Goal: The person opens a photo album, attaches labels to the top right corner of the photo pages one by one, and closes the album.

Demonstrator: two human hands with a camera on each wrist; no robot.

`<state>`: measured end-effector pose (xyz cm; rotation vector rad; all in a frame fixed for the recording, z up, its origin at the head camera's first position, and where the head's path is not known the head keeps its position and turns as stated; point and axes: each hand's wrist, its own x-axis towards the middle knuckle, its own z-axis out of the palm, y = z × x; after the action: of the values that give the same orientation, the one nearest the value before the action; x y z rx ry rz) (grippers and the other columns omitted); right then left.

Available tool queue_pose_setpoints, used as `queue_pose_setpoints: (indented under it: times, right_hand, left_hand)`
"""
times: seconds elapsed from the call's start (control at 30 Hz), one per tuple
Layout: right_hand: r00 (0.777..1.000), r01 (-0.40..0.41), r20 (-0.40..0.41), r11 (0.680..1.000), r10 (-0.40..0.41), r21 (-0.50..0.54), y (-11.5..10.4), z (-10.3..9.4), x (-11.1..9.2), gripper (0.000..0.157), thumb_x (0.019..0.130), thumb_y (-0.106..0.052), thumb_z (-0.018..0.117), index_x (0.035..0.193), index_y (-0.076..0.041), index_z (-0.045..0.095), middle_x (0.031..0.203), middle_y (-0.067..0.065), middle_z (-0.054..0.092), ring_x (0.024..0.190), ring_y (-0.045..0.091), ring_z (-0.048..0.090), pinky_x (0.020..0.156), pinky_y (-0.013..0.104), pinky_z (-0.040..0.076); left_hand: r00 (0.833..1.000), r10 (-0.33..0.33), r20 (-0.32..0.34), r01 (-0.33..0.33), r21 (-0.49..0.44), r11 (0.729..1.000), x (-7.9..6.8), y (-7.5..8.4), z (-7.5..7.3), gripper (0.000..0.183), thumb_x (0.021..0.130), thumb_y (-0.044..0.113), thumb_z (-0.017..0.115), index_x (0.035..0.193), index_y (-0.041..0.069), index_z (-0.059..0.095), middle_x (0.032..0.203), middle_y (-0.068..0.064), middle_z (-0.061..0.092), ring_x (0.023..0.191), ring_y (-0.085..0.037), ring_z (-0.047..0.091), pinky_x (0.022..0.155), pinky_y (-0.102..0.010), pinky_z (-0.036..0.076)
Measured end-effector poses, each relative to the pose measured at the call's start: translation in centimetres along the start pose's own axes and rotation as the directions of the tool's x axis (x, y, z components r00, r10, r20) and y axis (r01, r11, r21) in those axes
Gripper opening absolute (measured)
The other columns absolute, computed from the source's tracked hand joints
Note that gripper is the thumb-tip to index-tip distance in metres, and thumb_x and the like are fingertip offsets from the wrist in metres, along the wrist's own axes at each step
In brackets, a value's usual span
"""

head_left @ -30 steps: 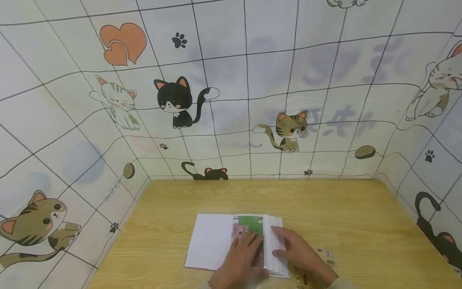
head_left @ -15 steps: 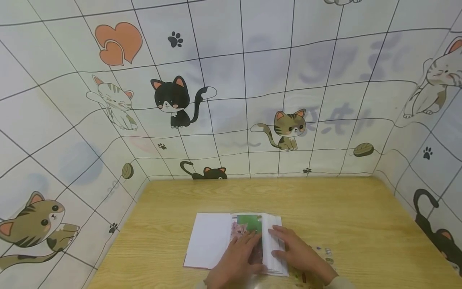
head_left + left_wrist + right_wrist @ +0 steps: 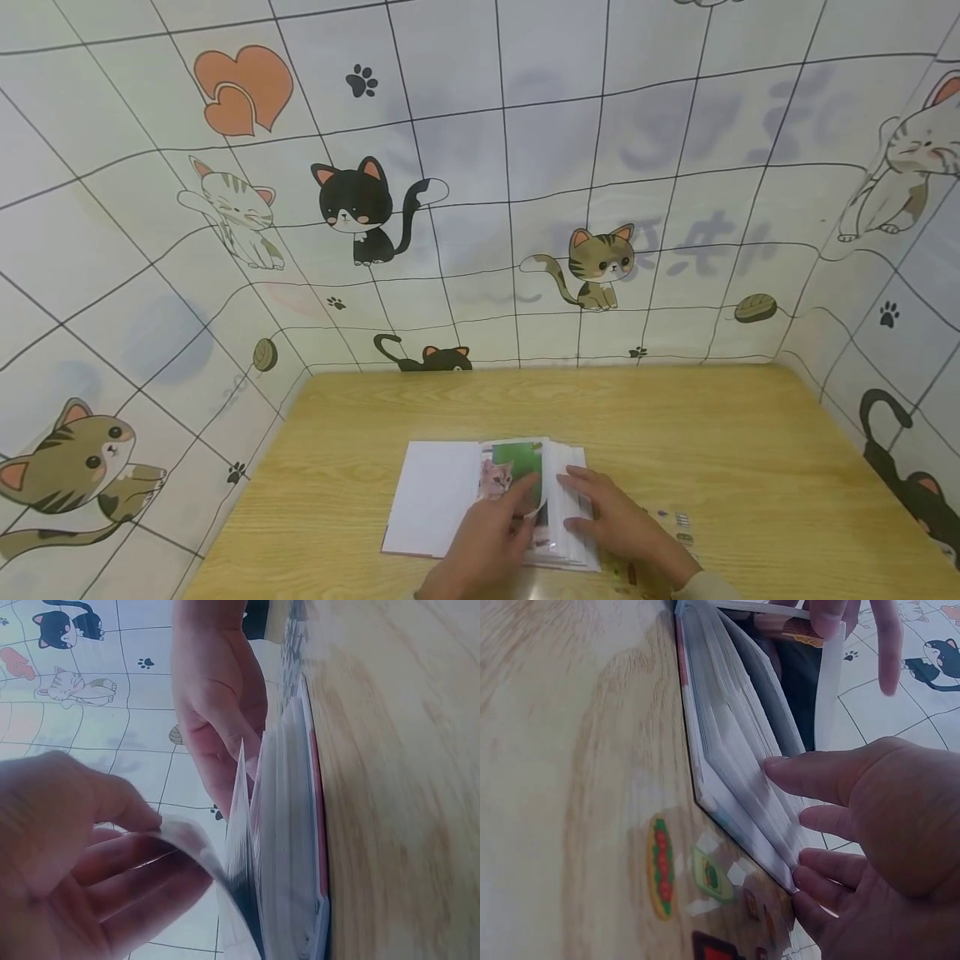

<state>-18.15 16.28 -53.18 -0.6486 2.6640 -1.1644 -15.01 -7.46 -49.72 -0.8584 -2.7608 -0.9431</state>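
A small photo album [image 3: 435, 492] lies spread on the table, its white inside cover to the left. My left hand [image 3: 483, 533] pinches the edge of a page [image 3: 527, 457] showing a pink kitten on green. In the left wrist view that page [image 3: 234, 900] bends upward between thumb and fingers, apart from the stack below. At the album's right side, my right hand [image 3: 618, 517] rests with fingers extended against the page edges. Its thumb touches the stacked pages [image 3: 739, 742] in the right wrist view.
Partly under the right forearm lies a clear sheet of small food stickers [image 3: 682, 521], seen closer as a hot dog sticker [image 3: 661, 866] in the right wrist view. The wooden table [image 3: 337, 425] meets cat-printed cloth walls [image 3: 480, 250] at the back and sides.
My left hand has gone from lying flat on the kitten page to pinching its edge and lifting it, baring part of the page beneath. The right hand has stayed on the page edges.
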Motion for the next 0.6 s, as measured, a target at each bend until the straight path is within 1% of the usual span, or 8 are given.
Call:
queue_pose_setpoints:
  times: [0.03,0.1,0.17,0.2,0.3,0.4,0.5,0.6]
  right_hand:
    - [1.0,-0.008,0.001,1.0,0.008,0.0,-0.03,0.0,0.02,0.06,0.089,-0.026,0.073,0.142,-0.007,0.053,0.149,0.024,0.043,0.136,0.051,0.037,0.107,0.067,0.032]
    - [1.0,-0.019,-0.001,1.0,0.019,0.0,-0.12,0.0,0.01,0.061,0.088,-0.027,0.074,0.143,-0.008,0.052,0.15,0.023,0.043,0.137,0.049,0.038,0.108,0.066,0.032]
    - [1.0,-0.008,-0.006,1.0,0.008,-0.002,-0.18,0.02,0.04,0.065,0.088,-0.026,0.074,0.145,-0.009,0.049,0.15,0.023,0.043,0.137,0.048,0.038,0.108,0.065,0.032]
    - [1.0,0.003,-0.007,1.0,-0.003,-0.005,-0.21,0.03,0.03,0.066,0.088,-0.025,0.074,0.147,-0.009,0.047,0.149,0.023,0.044,0.137,0.047,0.039,0.109,0.064,0.032]
    - [0.998,0.056,-0.012,0.998,-0.057,-0.022,-0.28,-0.01,-0.11,0.068,0.09,-0.024,0.072,0.149,-0.009,0.043,0.148,0.023,0.044,0.136,0.046,0.041,0.108,0.064,0.034]
    - [0.996,0.087,-0.017,0.995,-0.088,-0.044,-0.38,0.02,-0.26,0.06,0.094,-0.026,0.067,0.148,-0.009,0.045,0.147,0.025,0.045,0.134,0.047,0.042,0.106,0.065,0.036]
    - [0.997,0.053,-0.046,0.998,-0.054,-0.031,-0.56,0.27,-0.11,0.053,0.098,-0.031,0.061,0.144,-0.007,0.049,0.145,0.023,0.049,0.133,0.045,0.045,0.106,0.063,0.037]
    - [0.995,-0.018,-0.097,1.0,0.02,0.019,-0.78,0.79,0.21,0.056,0.096,-0.036,0.063,0.141,-0.005,0.051,0.142,0.02,0.052,0.133,0.042,0.046,0.108,0.06,0.037]
  left_hand:
    - [1.0,-0.027,0.002,0.027,-0.018,0.999,0.01,0.11,-0.08,0.051,0.091,0.009,0.066,0.14,0.01,0.052,0.085,0.002,0.073,0.065,0.007,0.055,0.06,-0.012,0.047]
    - [0.996,-0.084,0.017,0.085,-0.066,0.994,0.06,0.28,-0.2,0.052,0.091,0.008,0.066,0.141,0.011,0.052,0.089,0.001,0.073,0.07,0.007,0.058,0.063,-0.014,0.049]
    - [0.99,-0.131,0.041,0.135,-0.114,0.984,0.11,0.36,-0.26,0.052,0.091,0.007,0.066,0.141,0.012,0.051,0.093,-0.001,0.074,0.074,0.004,0.06,0.065,-0.016,0.051]
    - [0.988,-0.144,0.047,0.149,-0.132,0.98,0.12,0.38,-0.25,0.053,0.091,0.007,0.066,0.142,0.011,0.051,0.094,-0.002,0.074,0.077,0.003,0.062,0.066,-0.017,0.052]
    - [0.987,-0.15,0.048,0.156,-0.167,0.974,0.17,0.32,-0.04,0.054,0.09,0.004,0.065,0.141,0.009,0.051,0.095,-0.004,0.073,0.082,0.0,0.065,0.069,-0.017,0.053]
    - [0.99,-0.135,0.032,0.139,-0.192,0.972,0.12,0.2,0.21,0.054,0.088,0.002,0.065,0.14,0.007,0.051,0.095,-0.006,0.073,0.083,-0.002,0.067,0.071,-0.017,0.054]
    - [0.993,-0.114,0.008,0.113,-0.202,0.973,0.05,0.13,0.36,0.053,0.087,0.0,0.066,0.138,0.005,0.052,0.093,-0.007,0.074,0.083,-0.003,0.069,0.071,-0.016,0.054]
    - [0.994,-0.111,0.002,0.109,-0.216,0.97,0.03,0.15,0.42,0.052,0.086,0.0,0.066,0.137,0.004,0.052,0.093,-0.007,0.074,0.084,-0.003,0.069,0.071,-0.015,0.054]
